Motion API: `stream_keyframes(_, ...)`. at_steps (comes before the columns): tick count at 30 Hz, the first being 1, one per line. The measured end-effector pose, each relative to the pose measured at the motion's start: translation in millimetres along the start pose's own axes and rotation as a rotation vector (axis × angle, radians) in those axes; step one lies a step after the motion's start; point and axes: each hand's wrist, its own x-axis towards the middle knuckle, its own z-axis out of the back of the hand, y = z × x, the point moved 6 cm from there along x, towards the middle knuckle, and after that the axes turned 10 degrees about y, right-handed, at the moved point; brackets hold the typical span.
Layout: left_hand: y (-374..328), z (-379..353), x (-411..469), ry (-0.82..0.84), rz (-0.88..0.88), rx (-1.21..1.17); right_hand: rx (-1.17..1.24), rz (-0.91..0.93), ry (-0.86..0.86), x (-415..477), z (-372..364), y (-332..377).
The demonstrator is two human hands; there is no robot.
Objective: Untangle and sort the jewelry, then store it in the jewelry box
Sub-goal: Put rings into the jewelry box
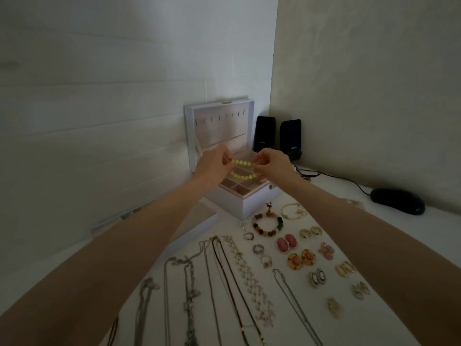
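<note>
A yellow bead bracelet [243,163] is stretched between both hands above the open white jewelry box [259,198]. My left hand [212,164] pinches its left end and my right hand [273,164] pinches its right end. The box lid [219,126] stands upright with a row of hooks inside. Several chain necklaces [224,283] lie in rows on the white table in front. A multicolour bead bracelet [268,224], a pearl bracelet [293,211], rings [258,248] and pairs of earrings [301,258] lie to the right.
Two black speakers [277,136] stand in the corner behind the box, with cables running along the wall. A black computer mouse [398,201] lies at the right. A clear tray [119,217] sits left of the box, partly hidden by my left arm.
</note>
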Motion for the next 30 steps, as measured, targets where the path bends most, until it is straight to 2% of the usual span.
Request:
stream_keyframes(5, 16, 13, 20, -0.129, 0.023, 0.420, 0.017, -0.029, -0.005, 44, -33, -3)
stream_keyframes(8, 25, 11, 32, -0.127, 0.029, 0.507, 0.019, -0.063, 0.032, 62, -51, -7)
stream_keyframes(11, 26, 5, 33, -0.097, -0.024, 0.561, -0.148, -0.043, 0.039, 67, -55, -13)
stream_keyframes(17, 13, -11, 5, 0.007, -0.049, 0.423, -0.294, -0.037, 0.063, 39, -21, -15)
stream_keyframes(22, -2, -22, -15, 0.057, -0.035, 0.336, -0.281, -0.002, 0.051, 7, 3, -22)
stream_keyframes(25, -21, -36, -25, 0.166, -0.093, 0.333, -0.349, -0.031, 0.000, -8, 13, -29)
stream_keyframes(27, -32, -45, -32, 0.206, -0.137, 0.356, -0.428, -0.100, 0.055, -15, 12, -38)
stream_keyframes(30, -37, -51, -37, 0.191, -0.147, 0.337, -0.590, -0.192, 0.262, -27, -2, -51)
